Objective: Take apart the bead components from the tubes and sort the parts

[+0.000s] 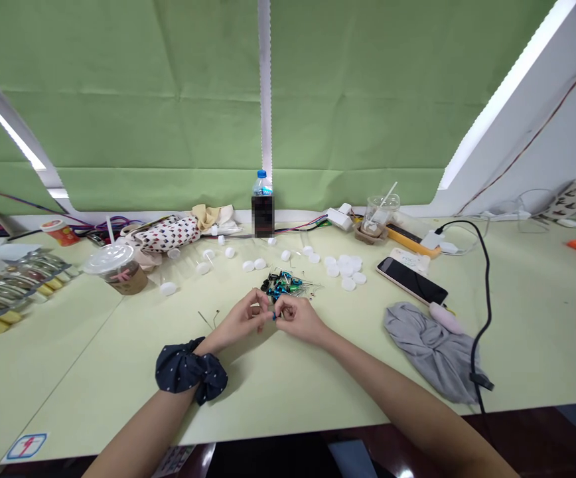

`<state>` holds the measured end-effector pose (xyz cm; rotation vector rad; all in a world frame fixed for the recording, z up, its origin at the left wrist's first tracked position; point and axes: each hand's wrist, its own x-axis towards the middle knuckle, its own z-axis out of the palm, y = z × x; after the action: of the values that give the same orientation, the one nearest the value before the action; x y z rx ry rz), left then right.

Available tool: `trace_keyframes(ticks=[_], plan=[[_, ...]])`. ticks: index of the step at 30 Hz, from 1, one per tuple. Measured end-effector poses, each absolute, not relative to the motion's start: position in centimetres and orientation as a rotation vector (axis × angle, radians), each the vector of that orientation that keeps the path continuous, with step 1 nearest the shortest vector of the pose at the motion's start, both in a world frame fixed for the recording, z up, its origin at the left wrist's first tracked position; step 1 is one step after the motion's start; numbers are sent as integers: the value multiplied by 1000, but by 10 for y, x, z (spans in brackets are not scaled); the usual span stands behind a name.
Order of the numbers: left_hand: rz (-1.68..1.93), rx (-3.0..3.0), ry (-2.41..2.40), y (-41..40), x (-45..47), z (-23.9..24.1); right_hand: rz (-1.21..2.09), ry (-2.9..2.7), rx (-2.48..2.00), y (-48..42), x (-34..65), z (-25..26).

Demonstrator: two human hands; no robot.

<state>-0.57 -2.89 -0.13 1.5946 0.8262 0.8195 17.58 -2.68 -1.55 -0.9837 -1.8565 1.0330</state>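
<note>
Fingers of left hand (242,320) and right hand (298,318) pinch one small blue part (274,317) between them, beside a pile of parts (284,284) on a green table (119,372).

The bottle (263,199) stands at the middle back of the table (318,392); small parts (283,284) lie before it; the phone (411,279) lies right of them, the cup (117,267) left.

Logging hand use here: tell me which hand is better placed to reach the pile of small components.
Right, narrowly. The right hand sits directly in front of the component pile; the left hand is off toward its side. Both pinch a small blue part, so either must release first.
</note>
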Motion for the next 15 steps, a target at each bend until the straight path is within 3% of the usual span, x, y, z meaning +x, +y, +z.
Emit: trace_keyframes(ticks=[15], plan=[[790,1610,819,-28,-7,-6,1032,-1851,-995,-27,175,-16]])
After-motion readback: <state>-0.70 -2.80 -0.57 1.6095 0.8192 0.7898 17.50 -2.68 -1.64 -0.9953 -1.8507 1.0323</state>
